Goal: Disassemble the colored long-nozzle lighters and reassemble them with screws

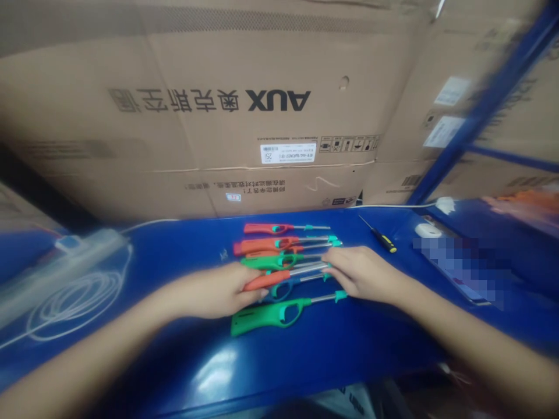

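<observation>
My left hand (227,290) is closed around the handle of an orange long-neck gas lighter (273,280). At the far end of its metal neck, the fingers of my right hand (349,270) pinch the tip, which they partly hide. Several more gas lighters lie side by side on the blue surface. Nearest to me is a green lighter (257,317) with a teal trigger. Behind the held one lie another green lighter (266,262), orange lighters (268,244) and a red lighter (264,228). A blue lighter (279,290) shows partly beneath it.
A black and yellow screwdriver (384,240) lies to the right on the blue shelf (362,349). Beyond it are a white object (428,231) and a blurred-out flat device. A white coiled cable (78,302) and power strip (65,267) sit left. A large cardboard box (196,145) stands behind.
</observation>
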`<state>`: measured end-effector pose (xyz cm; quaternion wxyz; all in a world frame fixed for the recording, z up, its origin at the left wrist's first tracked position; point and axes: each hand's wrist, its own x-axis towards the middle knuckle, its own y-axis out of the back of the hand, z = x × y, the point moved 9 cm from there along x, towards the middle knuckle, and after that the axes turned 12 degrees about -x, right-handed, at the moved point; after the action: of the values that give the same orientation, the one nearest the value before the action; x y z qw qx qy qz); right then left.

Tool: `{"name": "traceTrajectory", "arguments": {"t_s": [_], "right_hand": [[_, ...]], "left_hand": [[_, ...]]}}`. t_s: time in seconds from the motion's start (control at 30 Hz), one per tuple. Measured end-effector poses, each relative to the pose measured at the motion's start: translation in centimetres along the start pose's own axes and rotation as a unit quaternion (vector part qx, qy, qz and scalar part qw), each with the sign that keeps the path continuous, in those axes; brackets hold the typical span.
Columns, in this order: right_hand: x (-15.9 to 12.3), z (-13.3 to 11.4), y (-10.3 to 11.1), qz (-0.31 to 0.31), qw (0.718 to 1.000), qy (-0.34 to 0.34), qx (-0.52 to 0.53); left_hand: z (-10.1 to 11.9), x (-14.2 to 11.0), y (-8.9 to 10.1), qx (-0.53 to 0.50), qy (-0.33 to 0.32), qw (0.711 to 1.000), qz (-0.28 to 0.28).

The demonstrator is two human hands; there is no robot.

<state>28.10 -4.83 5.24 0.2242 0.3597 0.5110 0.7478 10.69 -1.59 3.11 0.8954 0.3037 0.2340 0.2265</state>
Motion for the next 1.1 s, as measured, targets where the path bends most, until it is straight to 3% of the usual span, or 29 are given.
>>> {"name": "traceTrajectory", "arguments": {"t_s": [0.1, 0.27, 0.43, 0.57, 0.77, 0.93, 1.0, 1.1], "right_hand": [[-0.5, 0.5, -0.4, -0.019, 1.0, 0.005, 0.013], [0.3, 1.1, -0.7, -0.049, 0.998, 0.003, 0.046], [1.1, 1.8, -0.5, -0.005, 0.998, -0.056, -0.011], [1.7, 0.3, -0.4, 0.015, 0.998, -0.064, -0.003], [1.1, -4.6, -2.7, -0.09, 0.986, 0.056, 0.132], [0.6, -3.4, -5.4, -0.124, 0.983, 0.013, 0.136], [0.8, -2.4, -6.0, -0.13, 0.983, 0.007, 0.127], [1.1, -1.1, -6.5, -0.134, 0.985, 0.006, 0.111]], "left_hand": [[-1.0, -1.1, 0.2, -0.001, 0.018, 1.0, 0.005], [-0.7, -0.7, 1.6, 0.079, -0.016, 0.993, 0.091], [-1.2, 1.7, 2.9, 0.108, -0.066, 0.981, 0.148], [-2.0, 4.5, 4.4, 0.08, -0.1, 0.97, 0.205], [-3.0, 8.5, 6.5, 0.094, -0.111, 0.955, 0.26], [-3.4, 9.7, 7.4, 0.138, -0.106, 0.926, 0.335], [-3.3, 10.3, 7.3, 0.17, -0.11, 0.925, 0.321], [-2.7, 11.6, 6.3, 0.226, -0.13, 0.939, 0.225]]}}
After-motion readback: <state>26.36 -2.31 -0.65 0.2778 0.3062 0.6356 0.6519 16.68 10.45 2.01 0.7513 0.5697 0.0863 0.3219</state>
